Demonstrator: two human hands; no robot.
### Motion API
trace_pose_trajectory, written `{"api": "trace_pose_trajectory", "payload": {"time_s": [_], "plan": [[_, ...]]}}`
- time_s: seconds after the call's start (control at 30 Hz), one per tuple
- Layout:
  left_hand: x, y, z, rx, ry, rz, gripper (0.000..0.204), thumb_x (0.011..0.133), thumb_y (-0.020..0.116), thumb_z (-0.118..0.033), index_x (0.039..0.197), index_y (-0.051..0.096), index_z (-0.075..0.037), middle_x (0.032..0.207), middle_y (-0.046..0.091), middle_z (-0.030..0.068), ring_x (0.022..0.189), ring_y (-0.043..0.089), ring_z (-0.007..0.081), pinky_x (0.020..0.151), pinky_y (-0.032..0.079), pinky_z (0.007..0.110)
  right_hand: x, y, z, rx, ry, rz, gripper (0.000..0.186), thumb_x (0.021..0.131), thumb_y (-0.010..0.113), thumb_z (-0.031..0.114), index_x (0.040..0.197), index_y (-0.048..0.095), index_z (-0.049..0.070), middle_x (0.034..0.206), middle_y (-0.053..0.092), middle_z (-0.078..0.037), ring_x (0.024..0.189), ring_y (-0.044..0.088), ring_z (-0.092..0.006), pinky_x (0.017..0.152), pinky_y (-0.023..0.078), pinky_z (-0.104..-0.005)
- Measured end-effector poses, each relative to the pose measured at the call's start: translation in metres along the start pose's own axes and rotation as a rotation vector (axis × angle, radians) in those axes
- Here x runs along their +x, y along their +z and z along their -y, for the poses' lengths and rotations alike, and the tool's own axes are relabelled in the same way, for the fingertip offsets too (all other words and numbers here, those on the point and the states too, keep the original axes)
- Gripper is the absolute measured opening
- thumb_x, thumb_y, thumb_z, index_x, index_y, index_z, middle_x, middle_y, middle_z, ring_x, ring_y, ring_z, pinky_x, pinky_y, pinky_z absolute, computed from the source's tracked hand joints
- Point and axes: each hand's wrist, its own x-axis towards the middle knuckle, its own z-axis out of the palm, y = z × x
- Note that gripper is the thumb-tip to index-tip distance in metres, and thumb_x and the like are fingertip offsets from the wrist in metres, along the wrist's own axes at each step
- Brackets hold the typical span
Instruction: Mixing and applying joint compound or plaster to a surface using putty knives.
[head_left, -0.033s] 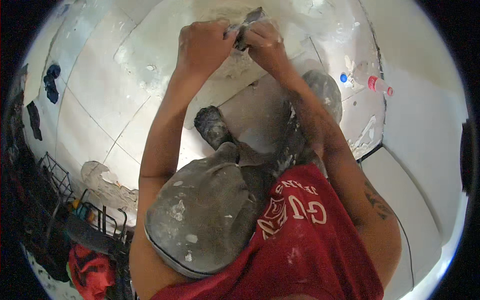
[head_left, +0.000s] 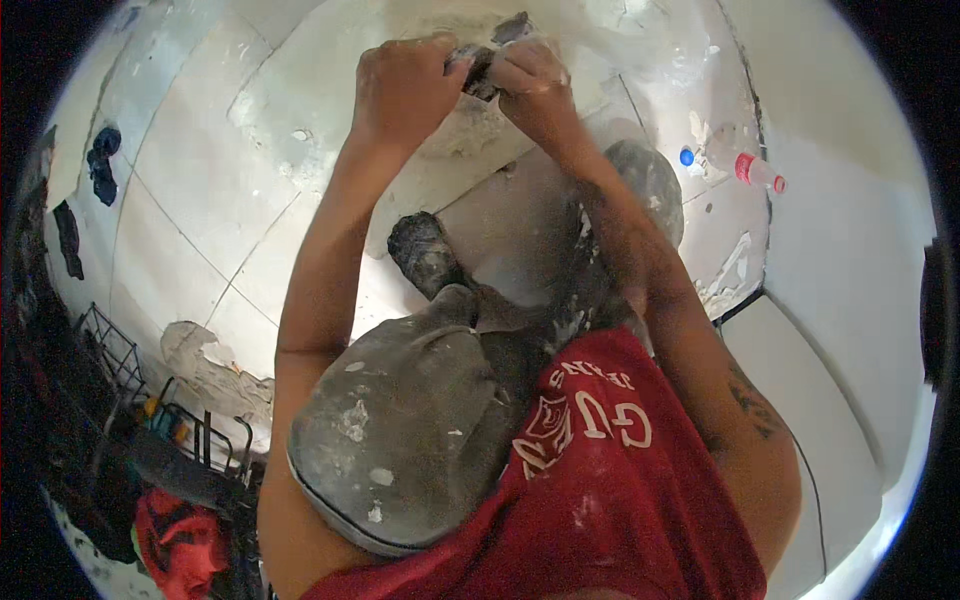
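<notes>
At the top middle, my left hand [head_left: 408, 90] and my right hand [head_left: 532, 85] grip a dark, crumpled piece of material [head_left: 478, 70] between them, fingers curled. A dark end [head_left: 512, 27] pokes up above the fingers. Both hands are over a pale, powder-smeared patch of tiled floor [head_left: 290, 130]. My legs in dusty grey trousers [head_left: 390, 430] are folded beneath my arms, with a dark foot [head_left: 425, 255] between the forearms.
A clear plastic bottle [head_left: 760, 172] lies at the right beside a blue cap [head_left: 686, 156], near a white wall [head_left: 830, 120]. At the left are dark cloths [head_left: 103, 165], a black wire rack [head_left: 125, 355] and a red fabric item [head_left: 180, 535].
My hands and the dark piece between them have shifted very slightly. Everything else looks the same.
</notes>
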Motion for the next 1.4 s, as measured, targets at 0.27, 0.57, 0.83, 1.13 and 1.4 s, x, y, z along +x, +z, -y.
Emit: {"api": "trace_pose_trajectory", "payload": {"time_s": [0.27,0.57,0.83,1.13,1.4], "plan": [[0.002,0.026,0.023,0.042,0.050,-0.022,0.029,0.079,0.051,-0.034,0.070,0.057,-0.007,0.062,0.058,0.0143,0.060,0.058,0.0309,0.056,0.046,0.040,0.015,-0.029,0.014,0.099,0.006,0.024,0.022,0.048,0.054,-0.007,0.067,0.050,0.003,0.068,0.049,-0.009,0.069,0.051,-0.0300,0.060,0.043,-0.0357],[-0.033,0.003,0.013,0.128,-0.137,-0.095,0.014,0.074,0.056,-0.022,0.074,0.053,-0.008,0.066,0.056,0.0103,0.061,0.054,0.0290,0.055,0.044,0.039,0.012,-0.053,-0.017,0.028,0.633,0.077,0.026,0.060,0.069,0.010,0.075,0.050,0.001,0.063,0.052,-0.011,0.056,0.050,-0.0264,0.055,0.043,-0.0338],[-0.039,0.025,0.007,0.044,0.653,-0.347,0.005,0.064,0.060,-0.014,0.067,0.056,-0.012,0.077,0.058,0.0052,0.065,0.054,0.0192,0.070,0.046,0.036,0.018,-0.043,0.003,0.207,0.223,0.284,0.017,0.066,0.065,0.011,0.078,0.058,0.001,0.071,0.057,-0.011,0.066,0.054,-0.0274,0.061,0.044,-0.0345],[-0.048,0.015,0.008,0.125,0.474,-0.377,0.006,0.069,0.061,-0.010,0.072,0.056,-0.008,0.075,0.060,0.0066,0.069,0.057,0.0236,0.064,0.046,0.041,0.021,-0.026,-0.027,0.098,0.427,0.260,0.023,0.068,0.065,0.018,0.084,0.060,0.003,0.072,0.060,-0.012,0.063,0.057,-0.0259,0.059,0.045,-0.0323],[-0.051,-0.009,-0.018,-0.256,-0.647,-0.210,0.023,0.073,0.062,-0.019,0.063,0.046,-0.005,0.052,0.052,0.0079,0.044,0.050,0.0241,0.046,0.042,0.034,0.014,-0.025,-0.023,0.303,0.818,0.050,0.034,0.069,0.068,0.027,0.085,0.056,0.000,0.067,0.059,-0.013,0.057,0.056,-0.0201,0.056,0.045,-0.0309]]}}
